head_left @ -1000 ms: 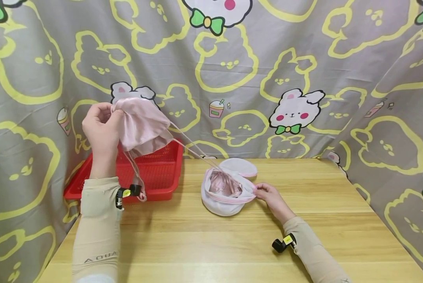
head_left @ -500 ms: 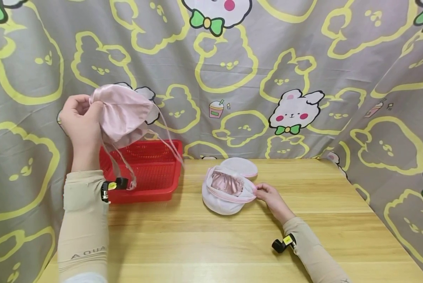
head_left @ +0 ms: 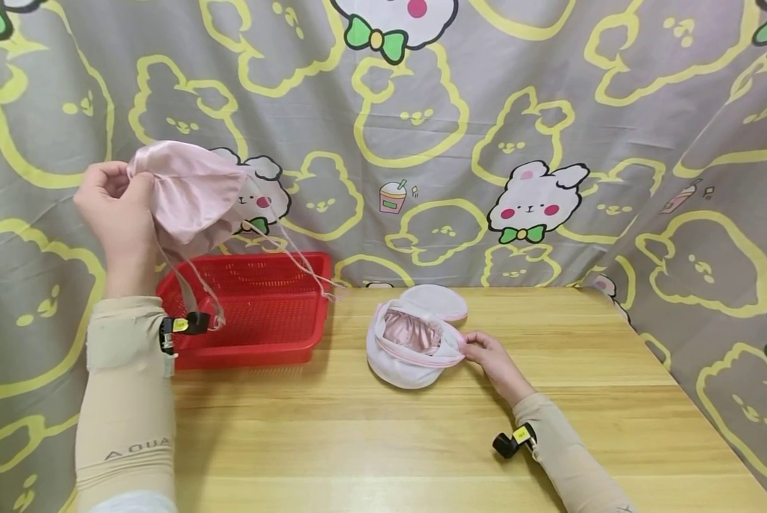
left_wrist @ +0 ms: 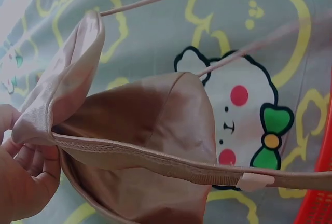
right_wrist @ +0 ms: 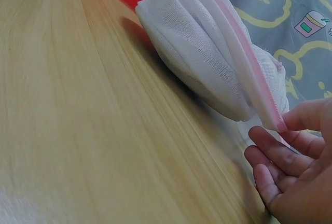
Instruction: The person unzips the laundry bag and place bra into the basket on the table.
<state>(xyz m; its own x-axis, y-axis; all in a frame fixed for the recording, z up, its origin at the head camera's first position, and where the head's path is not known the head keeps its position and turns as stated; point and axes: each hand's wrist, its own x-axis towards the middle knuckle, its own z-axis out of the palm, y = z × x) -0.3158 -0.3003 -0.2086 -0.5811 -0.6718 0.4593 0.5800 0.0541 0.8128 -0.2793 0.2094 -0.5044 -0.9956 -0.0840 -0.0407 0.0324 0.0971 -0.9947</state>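
My left hand (head_left: 117, 214) pinches a pale pink satin bra (head_left: 187, 189) in the air above the basket's left part. Its thin straps dangle to the right, and its band hangs beside the wrist. The left wrist view shows the cups (left_wrist: 155, 115) and stitched band from within. On the table sits a white mesh laundry bag (head_left: 399, 367) with a pink zipper, its flap folded back. More shiny pink fabric (head_left: 411, 333) lies inside it. My right hand (head_left: 492, 363) pinches the zipper edge at the bag's right side, between thumb and forefinger in the right wrist view (right_wrist: 301, 156).
A red plastic basket (head_left: 248, 355) stands at the table's back left, partly behind the left arm. The wooden table (head_left: 383, 442) reaches back to a grey patterned curtain (head_left: 421, 235), which also hangs along both sides.
My left hand has moved left and up with the bra. Its straps, earlier stretched to the bag's opening, have come out and now swing free. The right hand stays at the bag.
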